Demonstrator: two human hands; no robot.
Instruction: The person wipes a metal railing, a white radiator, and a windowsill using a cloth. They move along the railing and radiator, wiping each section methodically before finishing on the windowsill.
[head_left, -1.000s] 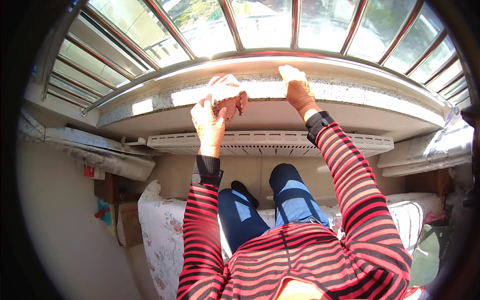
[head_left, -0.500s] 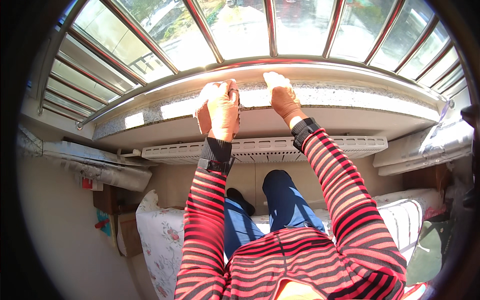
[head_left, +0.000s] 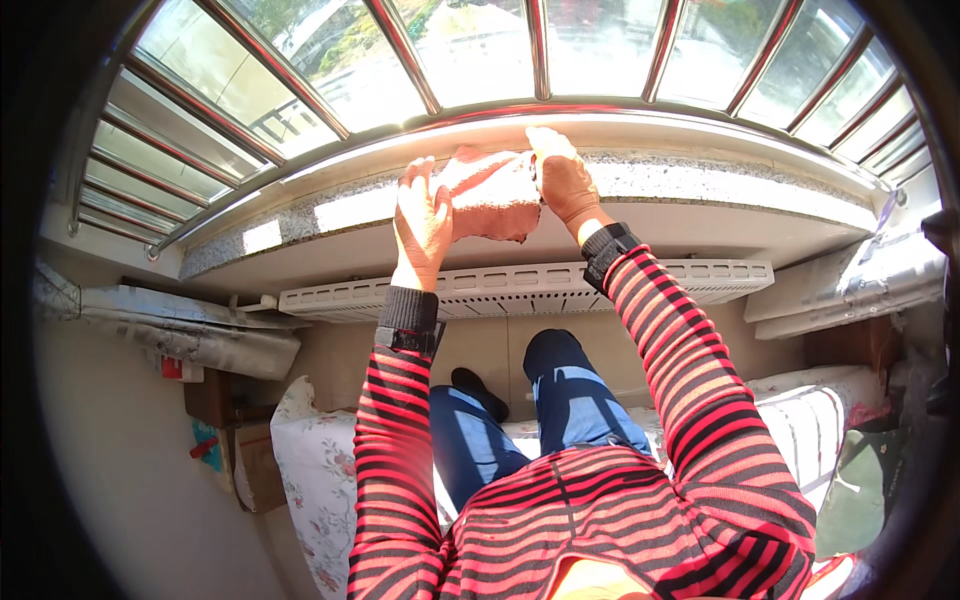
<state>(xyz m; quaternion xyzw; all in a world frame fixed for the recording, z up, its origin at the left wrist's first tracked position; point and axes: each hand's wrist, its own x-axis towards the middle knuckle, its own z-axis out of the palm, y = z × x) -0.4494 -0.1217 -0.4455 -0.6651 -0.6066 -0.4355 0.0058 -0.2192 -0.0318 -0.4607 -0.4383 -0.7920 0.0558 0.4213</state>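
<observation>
A pink cloth (head_left: 490,200) spreads across the granite windowsill (head_left: 690,180), with its lower edge hanging over the front. Its right edge is gripped by my right hand (head_left: 567,180), whose fingers are closed. My left hand (head_left: 422,225) is beside the cloth's left edge, its thumb and fingers apart and the thumb at the fabric. Whether the left fingertips touch the cloth is hard to make out in the bright sun.
Metal bars (head_left: 541,50) stand along the window behind the sill. Below it is a white radiator (head_left: 690,277). Silvery curtains (head_left: 200,325) are bunched at both sides. Behind my legs lies a flowered bedspread (head_left: 315,470).
The cloth, earlier bunched in my left hand, is now spread between both hands. My right hand has taken its right edge, and my left has moved slightly left with its fingers parted.
</observation>
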